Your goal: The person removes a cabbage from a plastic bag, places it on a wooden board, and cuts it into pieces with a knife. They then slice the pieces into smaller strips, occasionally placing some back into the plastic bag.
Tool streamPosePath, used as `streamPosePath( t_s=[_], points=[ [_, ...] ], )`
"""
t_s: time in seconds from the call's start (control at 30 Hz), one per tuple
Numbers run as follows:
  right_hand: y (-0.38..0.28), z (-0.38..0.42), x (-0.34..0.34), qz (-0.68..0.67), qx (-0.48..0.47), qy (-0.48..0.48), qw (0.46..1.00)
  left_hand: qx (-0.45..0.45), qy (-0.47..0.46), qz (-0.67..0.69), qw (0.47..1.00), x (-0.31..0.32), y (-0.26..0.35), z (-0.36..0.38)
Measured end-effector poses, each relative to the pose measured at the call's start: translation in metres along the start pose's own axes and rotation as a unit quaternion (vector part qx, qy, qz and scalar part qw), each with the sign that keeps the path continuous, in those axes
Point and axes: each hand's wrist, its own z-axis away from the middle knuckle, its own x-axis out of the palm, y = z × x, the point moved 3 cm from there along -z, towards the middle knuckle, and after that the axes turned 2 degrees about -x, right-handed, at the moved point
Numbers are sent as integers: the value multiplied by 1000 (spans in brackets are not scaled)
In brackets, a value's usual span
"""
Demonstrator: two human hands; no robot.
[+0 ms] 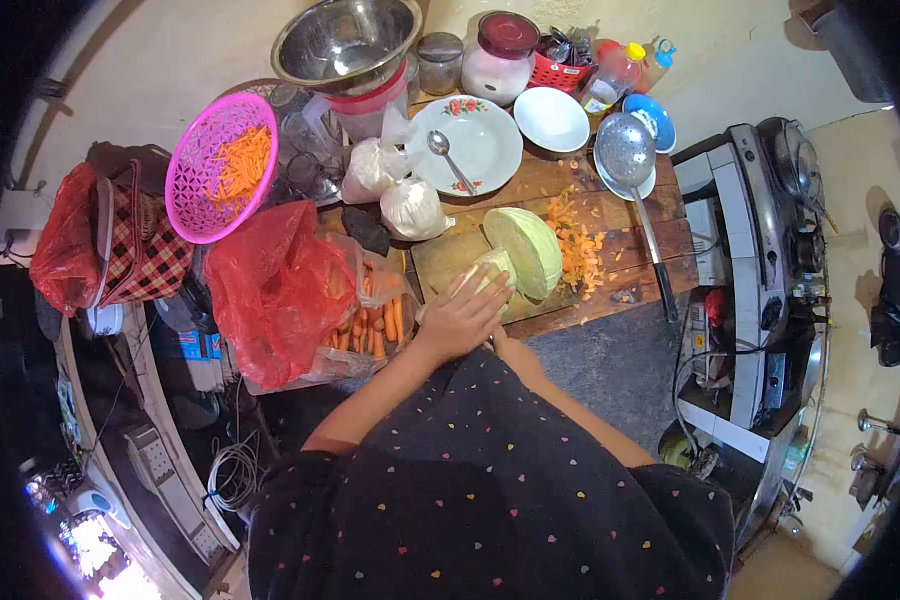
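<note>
My left hand [465, 312] presses down on a piece of pale green cabbage [494, 268], its fingers laid over the top. Close beside it, near the table's front edge, my right hand [516, 357] is closed. Only a small dark bit shows at its fingers, so what it grips is mostly hidden. A larger cut cabbage [526, 252] stands just beyond, touching the piece. Both cabbage parts are on a wooden cutting board [440, 262]. Chopped carrot [578, 250] lies to the right of the cabbage.
Whole carrots [375, 328] in a bag and a red plastic bag [280, 290] are at left. A pink basket [182, 180] holds carrot strips. Behind are a floral plate [490, 130] with a spoon, a white bowl [552, 118] and a skimmer [627, 150]. A stove [770, 250] stands at right.
</note>
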Motion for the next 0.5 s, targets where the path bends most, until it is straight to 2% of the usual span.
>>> streamPosePath(
  t_s=[0.07, 0.27, 0.43, 0.5],
  points=[
    [-5, 5, -8, -1, 18, -15, 1000, 31, -29, -39, 998, 18, -4, -5],
    [-14, 14, -19, -6, 55, -58, 997, 7, -58, -50, 997, 24, -7, -6],
    [-2, 2, -3, 1, 63, -81, 995, 9, -48, -42, 998, 24, -6, -7],
    [20, -10, 20, -11, 38, -72, 997, 9, -51, -28, 998, 23, -6, -9]
  ],
)
